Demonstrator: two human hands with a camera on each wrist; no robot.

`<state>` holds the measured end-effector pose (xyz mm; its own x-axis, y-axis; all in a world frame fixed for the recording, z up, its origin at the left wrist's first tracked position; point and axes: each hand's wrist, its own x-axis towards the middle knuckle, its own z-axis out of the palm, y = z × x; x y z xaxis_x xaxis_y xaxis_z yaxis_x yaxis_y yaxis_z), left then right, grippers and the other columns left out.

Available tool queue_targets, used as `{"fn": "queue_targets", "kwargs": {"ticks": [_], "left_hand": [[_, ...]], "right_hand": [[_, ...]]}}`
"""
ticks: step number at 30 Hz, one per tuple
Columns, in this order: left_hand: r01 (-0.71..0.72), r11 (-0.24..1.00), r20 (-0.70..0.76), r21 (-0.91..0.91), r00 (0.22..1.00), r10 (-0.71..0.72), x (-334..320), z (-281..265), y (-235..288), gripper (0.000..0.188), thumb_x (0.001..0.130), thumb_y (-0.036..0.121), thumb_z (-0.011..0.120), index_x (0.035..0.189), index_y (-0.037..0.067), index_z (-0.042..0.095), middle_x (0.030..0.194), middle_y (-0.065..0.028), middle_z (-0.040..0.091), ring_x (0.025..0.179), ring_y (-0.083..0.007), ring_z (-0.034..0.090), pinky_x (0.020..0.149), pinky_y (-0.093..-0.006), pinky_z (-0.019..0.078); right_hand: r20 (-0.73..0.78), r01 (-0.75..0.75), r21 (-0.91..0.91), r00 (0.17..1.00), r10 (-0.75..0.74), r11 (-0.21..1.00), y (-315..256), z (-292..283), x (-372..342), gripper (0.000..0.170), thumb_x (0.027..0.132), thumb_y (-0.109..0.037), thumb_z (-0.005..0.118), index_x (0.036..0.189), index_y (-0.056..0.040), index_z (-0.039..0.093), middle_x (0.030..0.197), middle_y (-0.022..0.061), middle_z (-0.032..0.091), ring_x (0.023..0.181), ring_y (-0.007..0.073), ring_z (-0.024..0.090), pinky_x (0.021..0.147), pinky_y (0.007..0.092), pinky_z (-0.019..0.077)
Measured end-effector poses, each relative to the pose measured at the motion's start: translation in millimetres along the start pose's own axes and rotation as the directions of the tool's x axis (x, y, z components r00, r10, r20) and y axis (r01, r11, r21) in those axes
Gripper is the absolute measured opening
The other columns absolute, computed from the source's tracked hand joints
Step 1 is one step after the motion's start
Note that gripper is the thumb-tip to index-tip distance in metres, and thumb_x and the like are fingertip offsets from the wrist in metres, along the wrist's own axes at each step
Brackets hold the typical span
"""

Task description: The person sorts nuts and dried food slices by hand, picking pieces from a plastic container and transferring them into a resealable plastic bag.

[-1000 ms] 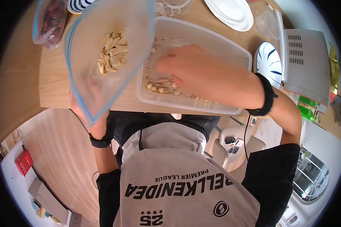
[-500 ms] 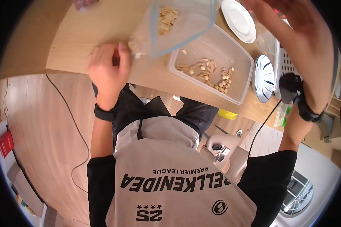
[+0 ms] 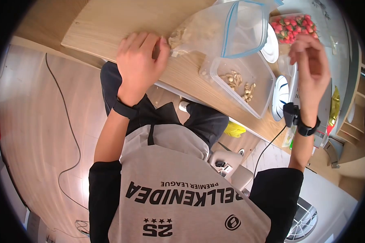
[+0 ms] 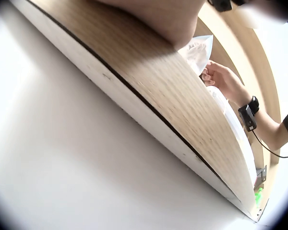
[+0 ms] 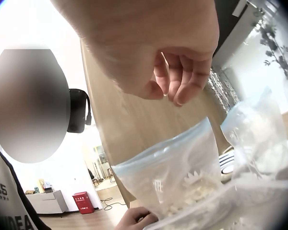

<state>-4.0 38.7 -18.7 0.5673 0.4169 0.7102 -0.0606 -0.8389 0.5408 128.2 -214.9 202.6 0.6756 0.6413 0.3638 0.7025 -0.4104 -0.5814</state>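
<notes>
A clear zip bag (image 3: 207, 34) with a blue zip edge lies on the wooden table, pale sliced pieces (image 3: 180, 38) gathered at its bottom end. My left hand (image 3: 144, 67) rests on the table beside that end, fingers loosely bent, the thumb close to the bag's corner. Raised over the far right side, my right hand (image 3: 312, 69) has loosely curved fingers and nothing in it. In the right wrist view its fingers hang above the bag (image 5: 177, 177). A clear plastic box (image 3: 247, 109) stands partly behind the bag's mouth, with small pale round and long pieces (image 3: 235, 81) inside.
Red strawberries (image 3: 292, 28) fill a container at the far right. A white plate (image 3: 271, 48) and a blue-striped dish (image 3: 280, 99) stand along the box's right side. A second clear bag (image 5: 257, 134) shows in the right wrist view. A cable (image 3: 267, 148) trails from my right wrist.
My right hand has come out of the box and up to the right. The left hand has gone from behind the raised bag to the tabletop. The bag now lies lower.
</notes>
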Motion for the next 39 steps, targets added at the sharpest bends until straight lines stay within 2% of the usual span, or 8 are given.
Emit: {"fn": "queue_targets", "kwargs": {"ticks": [2, 5, 6, 8, 14, 18, 23, 39], "left_hand": [[0.004, 1.000, -0.006, -0.005, 1.000, -0.004, 0, 0, 0, 0.020, 0.086, 0.013, 0.073, 0.070, 0.011, 0.060, 0.063, -0.0015, 0.054, 0.064, -0.0248, 0.056, 0.062, -0.0388, 0.0429], [0.003, 1.000, -0.011, -0.016, 1.000, -0.003, 0, 2, 0, 0.020, 0.086, 0.013, 0.073, 0.070, 0.011, 0.060, 0.063, -0.0014, 0.054, 0.064, -0.0247, 0.056, 0.062, -0.0388, 0.0429], [0.006, 1.000, -0.011, -0.015, 1.000, -0.007, 0, 2, 0, 0.020, 0.086, 0.013, 0.073, 0.070, 0.011, 0.060, 0.063, -0.0015, 0.054, 0.064, -0.0247, 0.056, 0.062, -0.0389, 0.0430], [0.008, 1.000, -0.003, -0.011, 1.000, -0.008, 0, 1, 1, 0.020, 0.086, 0.013, 0.073, 0.070, 0.011, 0.060, 0.063, -0.0014, 0.054, 0.064, -0.0246, 0.056, 0.062, -0.0388, 0.0431], [0.016, 1.000, -0.012, -0.008, 1.000, -0.016, 1, 0, 0, 0.019, 0.085, 0.012, 0.073, 0.071, 0.011, 0.061, 0.063, -0.0011, 0.055, 0.064, -0.0241, 0.056, 0.062, -0.0386, 0.0433], [0.024, 1.000, -0.010, -0.013, 1.000, -0.024, 1, 0, 3, 0.019, 0.085, 0.012, 0.073, 0.071, 0.010, 0.061, 0.064, -0.0009, 0.056, 0.063, -0.0239, 0.056, 0.061, -0.0384, 0.0432], [0.019, 1.000, -0.003, -0.003, 1.000, -0.019, 1, 0, 2, 0.019, 0.085, 0.012, 0.073, 0.071, 0.010, 0.061, 0.063, -0.0009, 0.055, 0.063, -0.0239, 0.056, 0.061, -0.0384, 0.0429], [0.010, 1.000, -0.016, -0.007, 1.000, -0.010, 0, 1, 0, 0.018, 0.085, 0.012, 0.074, 0.071, 0.011, 0.062, 0.063, -0.0007, 0.055, 0.063, -0.0238, 0.056, 0.061, -0.0380, 0.0435]], "right_hand": [[0.251, -0.060, 0.023, 0.967, 0.052, 0.998, 20, 9, -11, 0.022, 0.102, 0.000, 0.062, 0.123, -0.0022, 0.070, 0.108, 0.0042, 0.074, 0.089, 0.0095, 0.067, 0.076, 0.0242, 0.0529], [0.626, -0.252, -0.037, 0.748, 0.219, 0.967, 33, 39, -19, 0.020, 0.100, -0.003, 0.066, 0.119, -0.0017, 0.073, 0.107, 0.0036, 0.074, 0.093, 0.0100, 0.067, 0.081, 0.0258, 0.0542], [0.624, -0.254, -0.039, 0.749, 0.222, 0.966, 37, 49, -19, 0.020, 0.100, -0.003, 0.066, 0.119, -0.0017, 0.073, 0.107, 0.0036, 0.074, 0.093, 0.0100, 0.067, 0.081, 0.0258, 0.0542], [0.795, -0.369, 0.070, 0.582, 0.171, 0.927, 46, 66, -18, 0.017, 0.098, 0.003, 0.065, 0.113, 0.0027, 0.072, 0.103, 0.0053, 0.071, 0.095, 0.0127, 0.068, 0.085, 0.0272, 0.0551], [0.810, -0.151, 0.013, 0.582, 0.078, 0.988, 48, 91, -18, 0.018, 0.092, -0.009, 0.075, 0.108, -0.0026, 0.076, 0.092, 0.0099, 0.073, 0.077, 0.0187, 0.067, 0.073, 0.0319, 0.0542], [0.798, -0.150, 0.002, 0.596, 0.089, 0.989, 52, 100, -23, 0.019, 0.088, -0.012, 0.076, 0.104, -0.0016, 0.075, 0.090, 0.0121, 0.072, 0.077, 0.0232, 0.067, 0.072, 0.0337, 0.0542], [0.772, 0.059, 0.000, 0.635, -0.037, 0.998, 48, 105, -24, 0.016, 0.087, -0.012, 0.075, 0.099, -0.0010, 0.074, 0.084, 0.0143, 0.071, 0.076, 0.0302, 0.068, 0.070, 0.0369, 0.0545], [0.746, -0.078, -0.085, 0.655, 0.115, 0.993, 38, 97, -20, 0.011, 0.088, -0.006, 0.073, 0.098, -0.0012, 0.074, 0.084, 0.0145, 0.072, 0.073, 0.0291, 0.070, 0.067, 0.0377, 0.0544]]}}
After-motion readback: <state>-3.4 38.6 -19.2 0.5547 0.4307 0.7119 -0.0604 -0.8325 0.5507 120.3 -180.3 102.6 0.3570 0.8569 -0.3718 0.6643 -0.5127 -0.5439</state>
